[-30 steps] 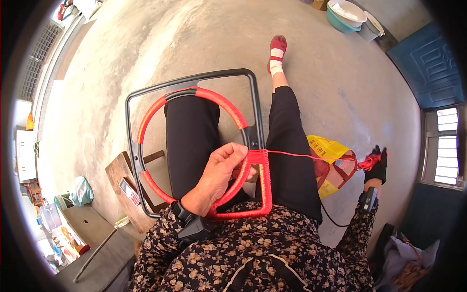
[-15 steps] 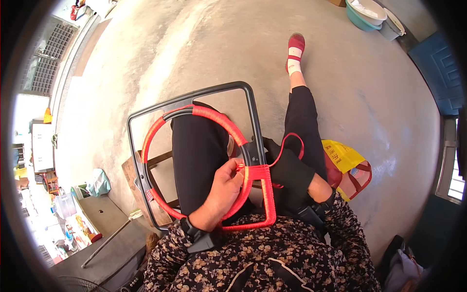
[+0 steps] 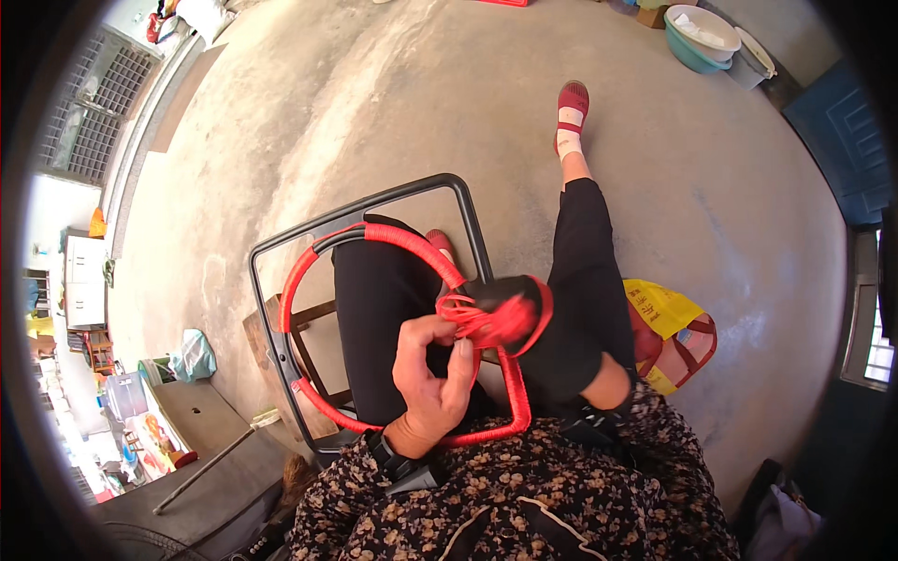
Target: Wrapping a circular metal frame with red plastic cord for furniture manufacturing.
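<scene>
Between the hands, red cord, apparently bunched

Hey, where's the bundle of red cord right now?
In the head view, just right of centre: the red cord bundle is in the black-gloved right hand, close beside the left hand.

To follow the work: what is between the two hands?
Head view: loops of red cord lie between the left hand and the gloved right hand.

Setting: reads as room in home. Evidence: bare concrete floor; blue panelled door at right; stacked basins near wall; white cabinet, small crowded shelf, metal grille at left. Exact room type unclear.
</scene>
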`<act>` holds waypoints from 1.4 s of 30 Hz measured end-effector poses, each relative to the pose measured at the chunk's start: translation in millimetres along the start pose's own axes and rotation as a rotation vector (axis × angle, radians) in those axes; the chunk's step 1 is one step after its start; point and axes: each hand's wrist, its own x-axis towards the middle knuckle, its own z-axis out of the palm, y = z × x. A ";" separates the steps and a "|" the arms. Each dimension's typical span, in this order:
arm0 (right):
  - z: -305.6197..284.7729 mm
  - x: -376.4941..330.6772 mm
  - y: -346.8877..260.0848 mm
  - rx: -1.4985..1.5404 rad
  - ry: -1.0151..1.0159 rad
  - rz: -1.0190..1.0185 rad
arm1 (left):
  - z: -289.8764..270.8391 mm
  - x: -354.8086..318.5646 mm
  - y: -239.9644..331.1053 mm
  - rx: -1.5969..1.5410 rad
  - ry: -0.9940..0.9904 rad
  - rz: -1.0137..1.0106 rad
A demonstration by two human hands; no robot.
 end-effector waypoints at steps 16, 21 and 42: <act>-114.7 -132.3 127.2 0.282 1.096 0.339 | -6.7 11.4 -33.3 -0.998 -0.346 -0.971; -42.3 -90.8 54.5 0.146 0.576 0.291 | -9.1 12.6 -25.4 -0.997 -0.378 -1.018; -26.9 -51.1 71.2 0.502 0.522 0.373 | 4.7 11.5 -32.7 -1.101 -0.357 -1.023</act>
